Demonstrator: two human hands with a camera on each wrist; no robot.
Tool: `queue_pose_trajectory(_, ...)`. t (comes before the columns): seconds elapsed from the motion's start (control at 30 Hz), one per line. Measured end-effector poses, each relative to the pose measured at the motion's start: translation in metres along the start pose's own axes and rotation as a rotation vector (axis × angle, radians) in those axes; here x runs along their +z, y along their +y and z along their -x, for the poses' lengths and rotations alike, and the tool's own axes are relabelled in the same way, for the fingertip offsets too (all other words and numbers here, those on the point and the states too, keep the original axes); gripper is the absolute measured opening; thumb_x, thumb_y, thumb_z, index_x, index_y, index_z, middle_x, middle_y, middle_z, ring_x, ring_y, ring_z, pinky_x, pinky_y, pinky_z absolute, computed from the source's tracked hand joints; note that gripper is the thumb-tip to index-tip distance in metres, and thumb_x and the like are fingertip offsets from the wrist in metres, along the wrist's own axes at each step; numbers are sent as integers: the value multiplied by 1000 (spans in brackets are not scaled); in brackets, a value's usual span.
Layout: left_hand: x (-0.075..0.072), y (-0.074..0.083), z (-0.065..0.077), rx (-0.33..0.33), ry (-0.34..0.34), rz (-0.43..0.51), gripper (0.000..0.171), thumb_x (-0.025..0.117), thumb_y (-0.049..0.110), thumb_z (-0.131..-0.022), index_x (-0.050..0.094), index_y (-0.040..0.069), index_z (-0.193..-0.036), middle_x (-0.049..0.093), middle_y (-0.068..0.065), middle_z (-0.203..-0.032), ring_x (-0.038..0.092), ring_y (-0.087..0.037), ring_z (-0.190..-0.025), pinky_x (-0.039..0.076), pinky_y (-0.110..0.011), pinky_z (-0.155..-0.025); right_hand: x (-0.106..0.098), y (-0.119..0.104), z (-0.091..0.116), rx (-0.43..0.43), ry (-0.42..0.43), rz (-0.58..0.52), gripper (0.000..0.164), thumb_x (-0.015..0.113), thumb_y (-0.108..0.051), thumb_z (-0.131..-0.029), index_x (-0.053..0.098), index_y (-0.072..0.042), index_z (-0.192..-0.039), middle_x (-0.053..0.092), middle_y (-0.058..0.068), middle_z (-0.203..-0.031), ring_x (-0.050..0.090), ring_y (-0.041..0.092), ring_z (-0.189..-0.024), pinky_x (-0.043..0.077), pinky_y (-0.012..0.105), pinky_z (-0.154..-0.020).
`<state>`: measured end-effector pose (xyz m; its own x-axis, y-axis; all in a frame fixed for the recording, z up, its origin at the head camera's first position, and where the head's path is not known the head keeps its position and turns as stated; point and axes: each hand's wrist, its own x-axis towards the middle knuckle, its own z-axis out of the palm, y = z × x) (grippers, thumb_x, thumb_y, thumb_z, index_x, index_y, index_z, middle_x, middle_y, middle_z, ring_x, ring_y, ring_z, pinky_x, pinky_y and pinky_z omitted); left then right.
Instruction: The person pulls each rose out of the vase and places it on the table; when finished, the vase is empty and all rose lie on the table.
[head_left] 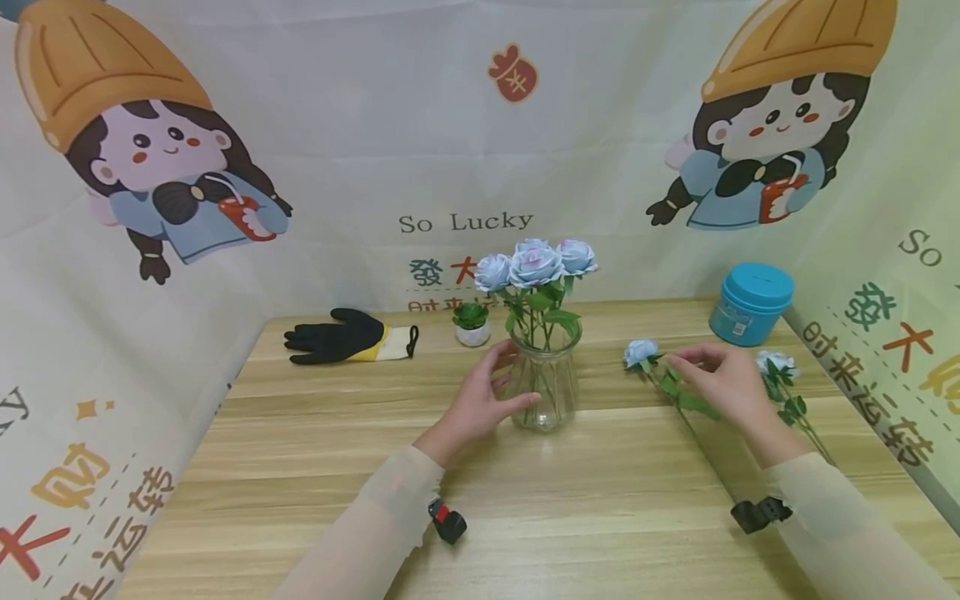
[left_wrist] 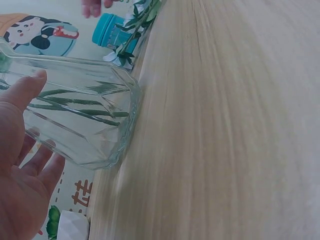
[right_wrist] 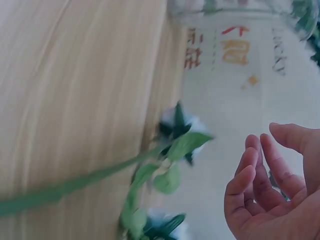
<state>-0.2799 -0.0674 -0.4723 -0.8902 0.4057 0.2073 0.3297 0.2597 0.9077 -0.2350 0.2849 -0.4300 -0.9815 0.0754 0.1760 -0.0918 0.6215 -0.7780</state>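
Note:
A clear glass vase (head_left: 551, 408) stands upright on the wooden table, holding several pale blue roses (head_left: 536, 267). My left hand (head_left: 474, 408) is around the vase's left side, thumb in front and fingers toward the back; the left wrist view shows the thumb over the glass (left_wrist: 75, 127). To the right, a loose blue rose (head_left: 641, 352) lies with its long stem toward me. My right hand (head_left: 723, 383) hovers over its upper stem and leaves. In the right wrist view, the fingers are loosely bent, with a gap to the thumb and nothing between them.
Another blue rose (head_left: 777, 363) lies farther right, partly behind my right hand. A blue lidded tub (head_left: 752, 304) stands at the back right. Behind the vase's left is a small potted plant (head_left: 472, 323); a black glove (head_left: 337, 337) lies farther left. Printed cloth hangs around the table.

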Motion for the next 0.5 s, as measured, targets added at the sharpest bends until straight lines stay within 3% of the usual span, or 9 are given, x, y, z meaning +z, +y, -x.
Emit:
queue_pose_trajectory(0.2, -1, 0, 0, 0, -3, -3, 84, 85, 17, -87, 38, 13, -156, 46, -8, -157, 46, -29, -146, 45, -39, -118, 9, -30, 6, -49, 29, -9, 34, 71, -35, -99, 77, -5, -113, 76, 12, -104, 62, -2, -78, 54, 21, -63)
queue_pose_trajectory(0.5, -1, 0, 0, 8, -4, -7, 84, 85, 19, -87, 37, 15, -156, 46, -8, -157, 46, -29, -145, 46, -39, -117, 30, -72, 7, -110, 35, -122, 29, 72, -34, -98, 77, -9, -112, 74, 7, -94, 63, 10, -78, 52, 22, -61)
